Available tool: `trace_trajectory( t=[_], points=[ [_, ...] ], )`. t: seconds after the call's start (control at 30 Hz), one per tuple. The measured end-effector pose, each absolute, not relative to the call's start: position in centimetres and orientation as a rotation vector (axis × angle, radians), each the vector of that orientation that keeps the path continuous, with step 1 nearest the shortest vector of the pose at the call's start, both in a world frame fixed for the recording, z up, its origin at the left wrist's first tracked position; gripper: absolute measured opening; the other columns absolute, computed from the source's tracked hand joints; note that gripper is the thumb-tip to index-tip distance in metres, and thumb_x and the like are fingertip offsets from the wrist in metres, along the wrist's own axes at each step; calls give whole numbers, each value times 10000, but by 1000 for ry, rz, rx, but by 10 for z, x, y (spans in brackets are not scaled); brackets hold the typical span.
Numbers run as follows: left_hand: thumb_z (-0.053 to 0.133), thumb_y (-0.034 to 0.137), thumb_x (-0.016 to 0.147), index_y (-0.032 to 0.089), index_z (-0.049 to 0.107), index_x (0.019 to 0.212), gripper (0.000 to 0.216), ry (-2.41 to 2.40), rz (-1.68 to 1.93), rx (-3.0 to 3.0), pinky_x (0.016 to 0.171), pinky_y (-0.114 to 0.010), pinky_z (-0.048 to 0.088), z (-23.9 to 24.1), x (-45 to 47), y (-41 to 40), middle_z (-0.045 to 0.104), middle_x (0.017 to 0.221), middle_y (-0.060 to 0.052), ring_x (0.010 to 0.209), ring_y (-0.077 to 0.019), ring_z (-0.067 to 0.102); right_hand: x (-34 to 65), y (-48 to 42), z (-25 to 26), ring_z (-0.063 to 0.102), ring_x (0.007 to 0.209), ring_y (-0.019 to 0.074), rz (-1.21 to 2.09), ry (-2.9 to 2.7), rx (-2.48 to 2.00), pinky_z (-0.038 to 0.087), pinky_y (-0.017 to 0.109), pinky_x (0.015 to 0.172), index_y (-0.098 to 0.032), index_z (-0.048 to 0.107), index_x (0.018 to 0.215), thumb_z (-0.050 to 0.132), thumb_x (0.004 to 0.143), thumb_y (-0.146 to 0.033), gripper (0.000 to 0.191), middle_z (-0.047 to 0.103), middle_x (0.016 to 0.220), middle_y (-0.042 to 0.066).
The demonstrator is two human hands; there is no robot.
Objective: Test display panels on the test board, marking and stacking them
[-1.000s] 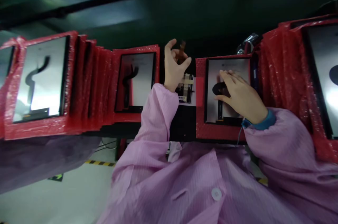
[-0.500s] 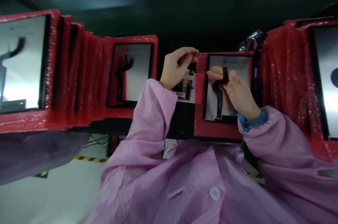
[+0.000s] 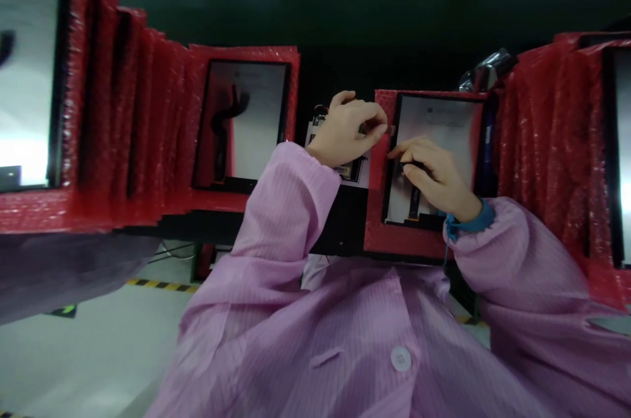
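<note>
A display panel [image 3: 446,117] lies on red bubble wrap [image 3: 414,240] in front of me, its back shiny and reflective. A black flex cable [image 3: 415,203] runs up from its lower edge. My right hand [image 3: 434,171], a blue band at the wrist, is over the panel with thumb and fingers closed on the cable's upper end. My left hand [image 3: 350,129] is curled by the wrap's left edge, thumb and forefinger pinched together. What they hold, if anything, I cannot make out. Partly under my left hand is a small circuit board [image 3: 351,170] on a white base.
A second panel [image 3: 256,122] on red wrap lies to the left, beside a row of red bubble-wrap sleeves [image 3: 133,116]. More red sleeves [image 3: 535,148] stand at the right, near clear crumpled plastic [image 3: 488,69]. Another person's dark sleeve [image 3: 64,273] shows at lower left.
My right hand has gone from open fingers behind the cable to a closed grip on its upper end. My left hand has moved slightly right and down, towards the panel's edge. The view has shifted.
</note>
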State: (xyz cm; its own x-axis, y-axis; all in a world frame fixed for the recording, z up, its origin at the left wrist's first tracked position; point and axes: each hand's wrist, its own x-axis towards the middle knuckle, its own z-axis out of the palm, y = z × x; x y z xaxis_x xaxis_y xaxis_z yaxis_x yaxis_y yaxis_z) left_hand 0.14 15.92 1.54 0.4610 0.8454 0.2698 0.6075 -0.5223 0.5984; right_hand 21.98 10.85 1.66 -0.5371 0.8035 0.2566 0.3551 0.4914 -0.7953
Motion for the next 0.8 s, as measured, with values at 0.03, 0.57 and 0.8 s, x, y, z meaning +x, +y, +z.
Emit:
trace_trajectory(
  t=[0.03, 0.57, 0.8],
  points=[
    [559, 202, 915, 234, 631, 856, 98, 1221, 760, 2298, 1197, -513, 338, 15, 3, 158, 660, 785, 30, 827, -175, 672, 220, 108, 17, 621, 976, 195, 900, -2119, -950, 466, 377, 924, -207, 493, 757, 467, 932, -256, 183, 708, 994, 59],
    [589, 212, 898, 245, 604, 808, 98, 1159, 649, 2144, 1203, -556, 292, 11, 12, 153, 632, 812, -1, 1048, -264, 653, 216, 110, 17, 575, 1087, 272, 574, -2235, -1343, 461, 514, 1040, -232, 614, 926, 292, 1030, -412, 383, 660, 1089, 105],
    [544, 171, 929, 243, 585, 840, 121, 1081, 570, 2302, 1161, -553, 359, 20, 11, 151, 627, 839, -10, 1044, -261, 659, 214, 112, 16, 569, 1113, 279, 553, -2256, -1365, 458, 518, 1054, -221, 627, 974, 295, 1034, -406, 384, 651, 1106, 112]
  ],
)
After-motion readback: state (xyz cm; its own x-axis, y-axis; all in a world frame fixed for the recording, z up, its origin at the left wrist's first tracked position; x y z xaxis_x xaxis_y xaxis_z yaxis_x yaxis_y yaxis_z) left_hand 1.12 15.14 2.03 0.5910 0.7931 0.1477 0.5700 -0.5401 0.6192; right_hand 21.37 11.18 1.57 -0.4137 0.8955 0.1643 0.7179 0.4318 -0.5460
